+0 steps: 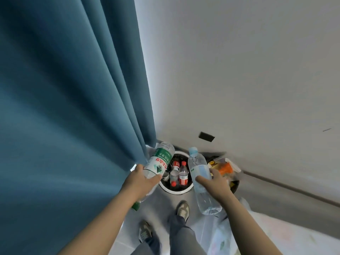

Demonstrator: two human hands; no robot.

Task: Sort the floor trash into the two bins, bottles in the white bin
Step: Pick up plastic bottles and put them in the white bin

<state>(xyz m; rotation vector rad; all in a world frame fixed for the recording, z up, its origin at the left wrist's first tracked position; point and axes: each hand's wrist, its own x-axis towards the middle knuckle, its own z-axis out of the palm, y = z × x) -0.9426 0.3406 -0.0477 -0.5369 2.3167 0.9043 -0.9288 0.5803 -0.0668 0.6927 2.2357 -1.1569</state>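
— Green-label bottle (160, 161) gripped by left hand (142, 181), clear bottle (199, 173) gripped by right hand (215, 183), both over white bin (176, 191)?
— Yes. Might bounce off packed bottles, or slip into dark bin (235, 184) at 3 o'clock.

Bins: two, white bin (174, 191) at 12 o'clock, dark bin (235, 184) at 2 o'clock
Held bottles: two, green-label bottle (160, 161), blue-cap bottle (199, 173)
Red-capped bottles (183, 174) inside: three seen
Shoes (183, 208): two

Even, soft daylight; we note a bright glow along the curtain (77, 100) edge by the wall (239, 70). Strong wide-angle bending at edges. Slight blur overall, shadows faint.
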